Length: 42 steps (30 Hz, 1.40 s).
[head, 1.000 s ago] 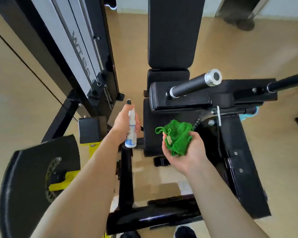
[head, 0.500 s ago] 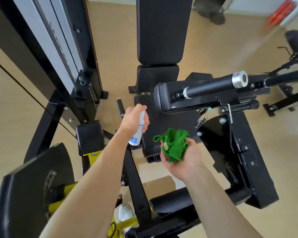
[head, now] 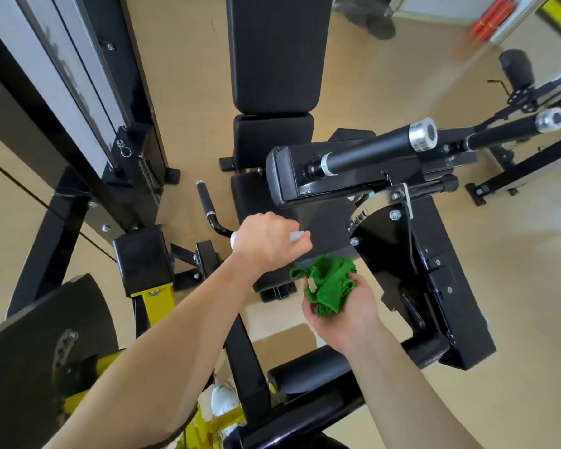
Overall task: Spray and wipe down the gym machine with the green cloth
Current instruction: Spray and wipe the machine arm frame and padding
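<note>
- Left hand [head: 268,243] closed in a fist round the spray bottle [head: 300,236]; bottle lies crosswise and is mostly hidden, white ends showing either side of the fist; nozzle direction cannot be told.
- Fist held over the seat pad [head: 250,199] of the gym machine [head: 441,286]; judged the surface about to be sprayed.
- Right hand [head: 340,314] palm up, fingers curled about the bunched green cloth [head: 326,286]; cloth sits just beside the left hand, near the front edge of the seat pad, touching no part of the machine; judged held ready and clear of the spray.
- Wiping judged not yet begun.
- Handle bar [head: 370,153] with chrome end cap projects above the seat's right edge; backrest pad [head: 274,53] stands beyond; both likely need wiping later.
- Risk: overspray reaching the floor.
</note>
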### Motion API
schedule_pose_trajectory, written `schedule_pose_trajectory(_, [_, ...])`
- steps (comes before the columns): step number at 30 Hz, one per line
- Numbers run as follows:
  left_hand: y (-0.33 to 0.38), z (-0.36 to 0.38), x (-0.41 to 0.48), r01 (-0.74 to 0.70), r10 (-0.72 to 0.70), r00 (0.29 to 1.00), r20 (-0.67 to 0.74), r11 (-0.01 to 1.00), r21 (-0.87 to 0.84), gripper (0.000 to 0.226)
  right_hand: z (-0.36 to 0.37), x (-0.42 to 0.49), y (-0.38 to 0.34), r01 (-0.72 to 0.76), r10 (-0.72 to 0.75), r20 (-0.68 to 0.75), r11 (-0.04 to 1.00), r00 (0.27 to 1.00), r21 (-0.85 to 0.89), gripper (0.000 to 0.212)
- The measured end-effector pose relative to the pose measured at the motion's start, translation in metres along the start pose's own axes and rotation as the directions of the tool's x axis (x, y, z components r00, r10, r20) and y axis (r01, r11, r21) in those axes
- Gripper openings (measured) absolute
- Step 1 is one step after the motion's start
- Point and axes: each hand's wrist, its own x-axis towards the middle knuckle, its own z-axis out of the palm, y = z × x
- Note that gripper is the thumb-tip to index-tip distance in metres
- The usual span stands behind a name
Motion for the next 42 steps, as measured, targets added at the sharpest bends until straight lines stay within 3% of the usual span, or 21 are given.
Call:
schedule_pose_trajectory(6, [0.021,0.018,0.002,-0.034,0.035,0.999,-0.001,0.987,0.157,0.054,-0.015,0.000,-0.013,0.024,-0.024,-0.015,1.000,1.000,0.018,0.047])
schedule_pose_trajectory(11, [0.048,0.014,0.017,-0.059,0.058,0.998,0.013,0.988,0.139,0.050,-0.021,0.004,-0.018,0.047,-0.047,-0.003,0.996,0.999,0.072,0.049])
schedule_pose_trajectory(18, [0.025,0.000,-0.010,0.093,-0.094,0.993,0.076,0.995,0.020,0.056,0.011,0.023,-0.020,0.137,-0.139,0.000,0.978,0.990,0.155,0.045])
schedule_pose_trajectory(24, [-0.023,-0.025,-0.058,0.265,-0.274,0.958,-0.090,0.960,-0.094,0.074,0.087,0.064,-0.056,0.251,-0.295,0.097,0.914,0.951,0.318,0.052])
schedule_pose_trajectory(28, [-0.037,-0.043,-0.073,0.337,-0.363,0.918,-0.160,0.926,-0.169,0.064,0.109,0.086,-0.076,0.156,-0.246,0.210,0.915,0.946,0.372,0.051])
schedule_pose_trajectory(36, [-0.032,-0.041,-0.080,0.419,-0.442,0.887,-0.131,0.891,-0.174,0.061,0.102,0.042,-0.028,0.070,-0.098,0.084,0.954,0.992,0.291,0.035])
schedule_pose_trajectory(38, [-0.029,-0.041,-0.077,0.406,-0.428,0.896,-0.120,0.897,-0.174,0.066,0.104,0.044,-0.052,0.109,-0.143,0.090,0.946,0.986,0.304,0.037])
schedule_pose_trajectory(42, [-0.027,-0.044,-0.067,0.359,-0.379,0.919,-0.110,0.918,-0.167,0.070,0.114,0.055,-0.076,0.223,-0.219,-0.044,0.946,0.975,0.236,0.044])
